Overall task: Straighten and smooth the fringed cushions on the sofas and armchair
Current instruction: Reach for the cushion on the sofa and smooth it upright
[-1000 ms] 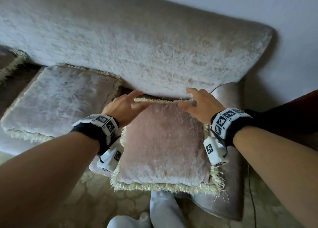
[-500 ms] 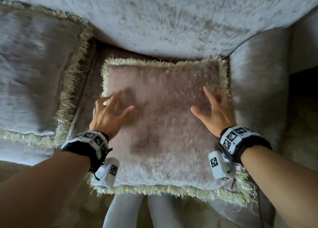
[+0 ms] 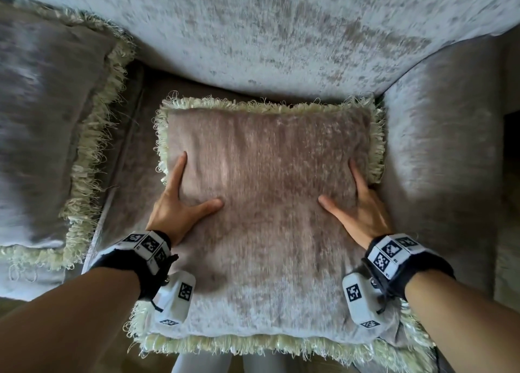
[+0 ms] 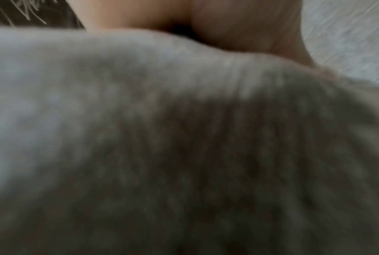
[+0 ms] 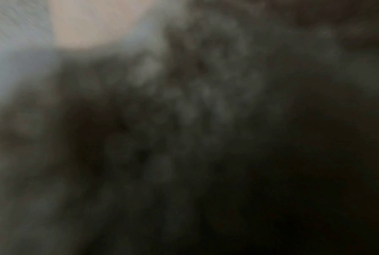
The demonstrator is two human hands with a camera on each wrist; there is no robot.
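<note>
A square pinkish-grey cushion (image 3: 267, 203) with a cream fringe lies flat on the sofa seat, its far edge against the backrest. My left hand (image 3: 194, 187) rests on its left edge, forefinger straight along the fringe and thumb spread across the top. My right hand (image 3: 344, 187) mirrors it on the right edge. The other fingers of both hands are hidden over the sides. The left wrist view shows my palm (image 4: 238, 25) against the bulging cushion (image 4: 184, 138). The right wrist view is dark and blurred, filled by cushion fabric (image 5: 195, 94).
A second fringed cushion (image 3: 42, 133) lies on the seat to the left, a gap of bare seat between the two. The sofa backrest (image 3: 281, 35) rises behind and the armrest (image 3: 439, 161) closes in the right side. My legs (image 3: 253, 364) stand at the front edge.
Both hands have come back from the cushion's far edge, then spread outward from its top to the left and right edges. The head view has tipped down over the cushion.
</note>
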